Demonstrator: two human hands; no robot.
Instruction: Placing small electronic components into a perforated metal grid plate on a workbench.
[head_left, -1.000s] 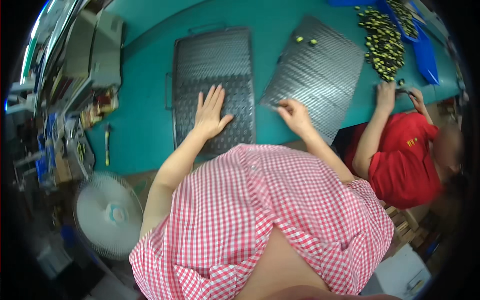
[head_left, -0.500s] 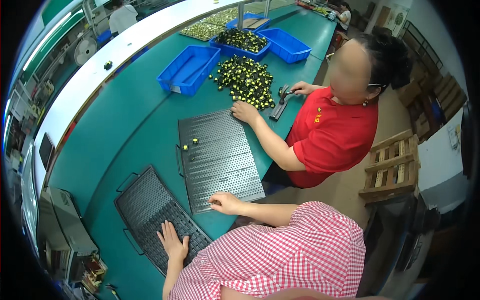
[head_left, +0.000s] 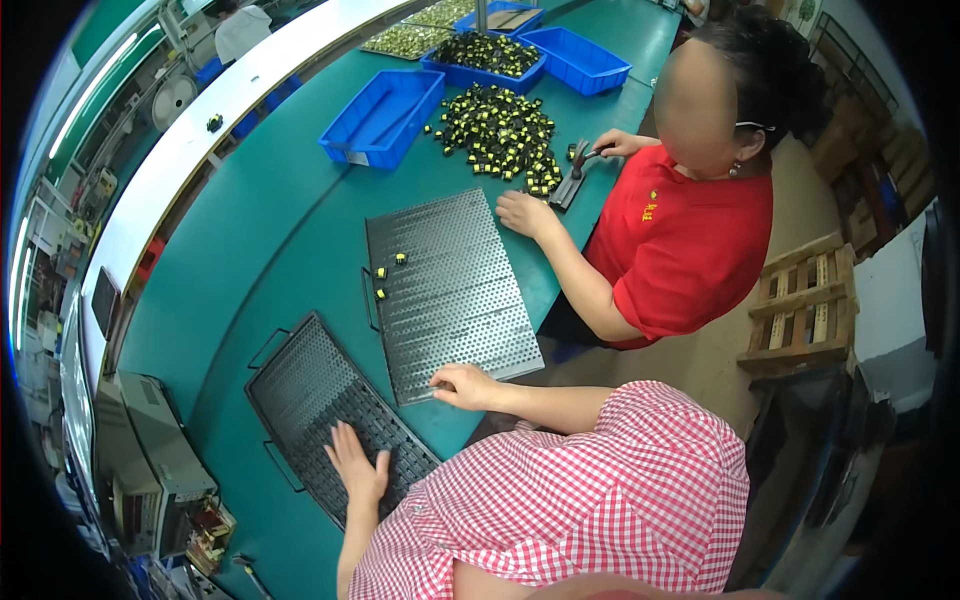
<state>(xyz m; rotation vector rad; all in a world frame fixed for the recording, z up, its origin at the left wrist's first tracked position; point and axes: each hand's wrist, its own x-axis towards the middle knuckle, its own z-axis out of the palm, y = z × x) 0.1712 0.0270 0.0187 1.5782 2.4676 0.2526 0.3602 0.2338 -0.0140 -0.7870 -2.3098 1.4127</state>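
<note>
The perforated metal tray [head_left: 450, 290] with rows of little holes lies flat on the green table [head_left: 250, 250], near the middle of the view. The right hand [head_left: 462, 385] rests at its near corner, at about 6 o'clock on the tray. Its fingers are curled and touch the tray's edge, but I cannot tell if they pinch anything. Three small yellow and black parts [head_left: 388, 275] sit on the tray near its left side, at about 9 o'clock.

A second tray with handles [head_left: 320, 400] lies just beside it, at about 8 o'clock from the first. The left hand [head_left: 356, 465] lies flat on this one, with fingers spread wide and holding nothing.

Another person in a red shirt [head_left: 680, 240] sits at about 2 o'clock. One hand of that person [head_left: 525, 212] rests on the table by the far corner of the first tray. A big pile of yellow and black parts [head_left: 500, 135] lies at 12 o'clock. Blue bins [head_left: 380, 118] stand behind and beside the pile.
</note>
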